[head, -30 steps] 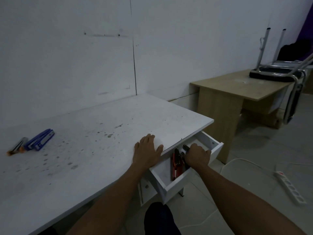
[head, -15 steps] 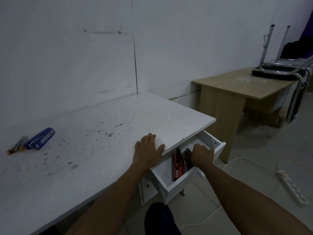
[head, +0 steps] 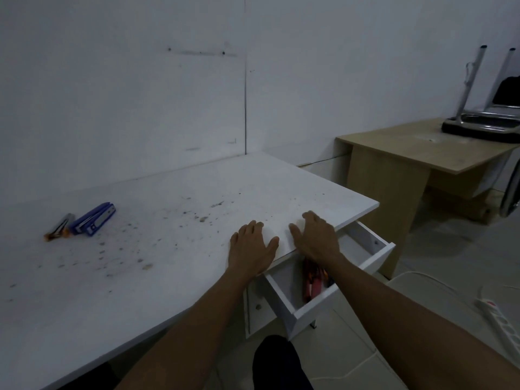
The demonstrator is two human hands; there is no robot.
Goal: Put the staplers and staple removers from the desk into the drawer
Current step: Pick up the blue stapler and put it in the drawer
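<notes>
Left hand [head: 251, 247] flat, splayed on desk [head: 168, 249]; right hand [head: 318, 239] spread, empty, over desk edge.

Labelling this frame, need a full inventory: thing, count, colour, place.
white desk: 1, white, speckled top, against the wall
drawer: 1, white, open under the desk's right end
red tools: count unclear, red with black, inside the drawer, partly hidden by the right arm
blue stapler: 1, blue, far left of the desk
grey tool: 1, grey with orange tips, just left of the stapler
wooden desk: 1, light wood, right background
upturned chair: 1, black seat, metal legs, on the wooden desk
power strip: 1, white, floor at right
left hand: flat on the desk edge
right hand: on the desk edge above the drawer
</notes>
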